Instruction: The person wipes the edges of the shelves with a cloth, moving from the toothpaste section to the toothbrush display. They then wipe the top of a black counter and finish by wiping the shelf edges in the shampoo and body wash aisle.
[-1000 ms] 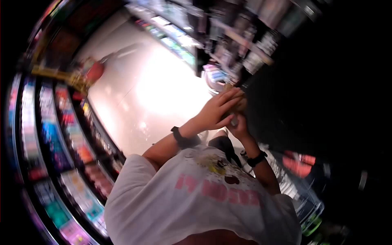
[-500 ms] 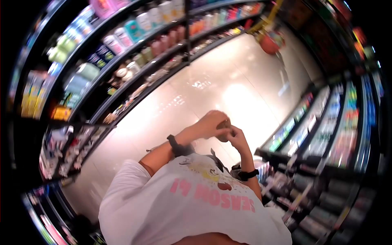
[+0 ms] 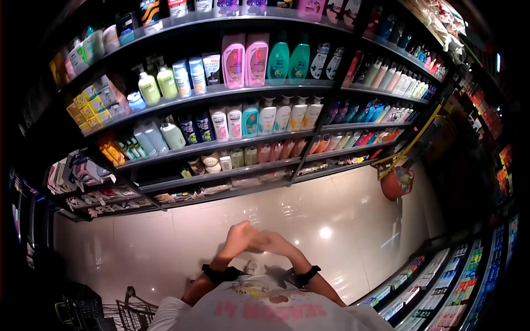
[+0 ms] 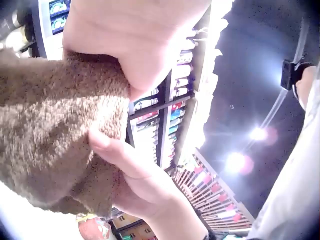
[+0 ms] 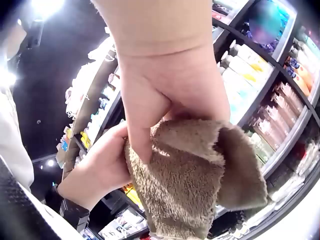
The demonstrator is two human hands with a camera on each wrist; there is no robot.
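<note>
A brown fluffy cloth (image 4: 55, 110) (image 5: 185, 175) is held between both hands. In the head view my left hand (image 3: 238, 238) and right hand (image 3: 276, 244) meet in front of the white shirt, and the cloth is hard to make out there. The left wrist view has my left hand (image 4: 125, 37) gripping the cloth's upper edge, while my right hand (image 4: 150, 192) pinches it from below with the thumb on top. Seen from the right wrist, my right hand (image 5: 172, 85) grips the cloth's top and my left hand (image 5: 102, 162) holds its side.
Shelves of bottles (image 3: 281, 118) curve across the front and left. A red basket (image 3: 396, 185) stands on the shiny floor (image 3: 210, 229) near a yellow frame (image 3: 411, 149). More shelves (image 3: 441, 287) are at lower right, and a shopping cart (image 3: 135, 309) at lower left.
The head view has swung round to face the bottle shelves. Both hands now appear lower and further left in it, still together, and the red basket shows further right and lower than half a second ago.
</note>
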